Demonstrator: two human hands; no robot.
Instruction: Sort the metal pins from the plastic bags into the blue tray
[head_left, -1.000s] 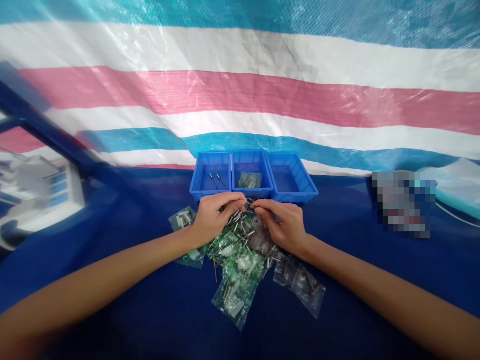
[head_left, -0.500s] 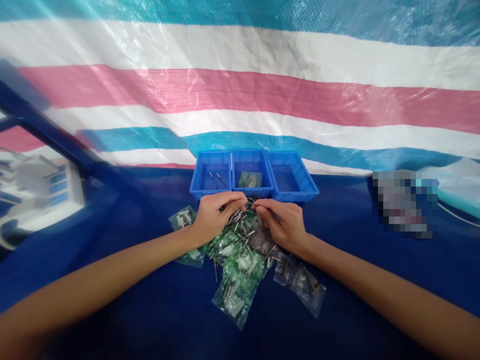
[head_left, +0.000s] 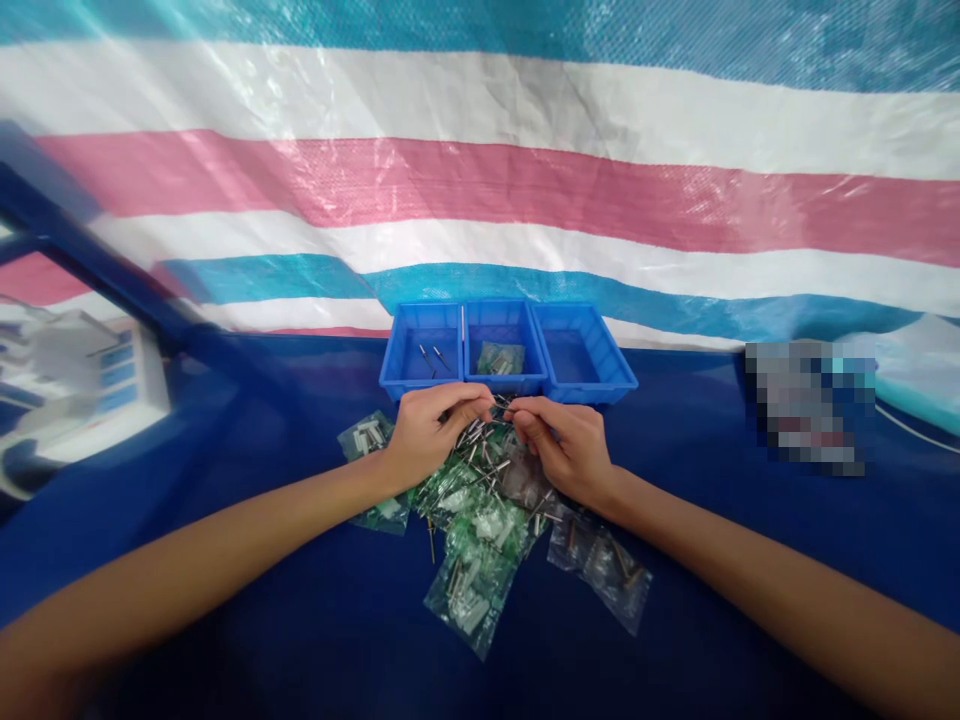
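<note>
My left hand [head_left: 427, 430] and my right hand [head_left: 566, 440] face each other just in front of the blue bins, fingertips pinched and nearly meeting. Between them are thin metal pieces that look like blind rivets [head_left: 501, 405]; which fingers grip which piece is hard to make out. Directly below the hands lies a heap of loose rivets [head_left: 480, 455] mixed with clear plastic bags. One bag of pale short pieces [head_left: 469, 600] lies at the front of the heap. Another bag [head_left: 367, 435] rests by my left wrist, and a bag with brownish pins [head_left: 604, 565] by my right wrist.
Three blue bins stand in a row: the left bin [head_left: 397, 345] holds a few rivets, the middle bin [head_left: 536, 345] a small bag, the right bin [head_left: 592, 350] shows a bare floor. A white device [head_left: 112, 390] is at far left. Striped sheeting [head_left: 480, 180] hangs behind.
Almost nothing differs. My fingers have shifted very slightly at the small metal pieces; the bins, bags and heap look the same.
</note>
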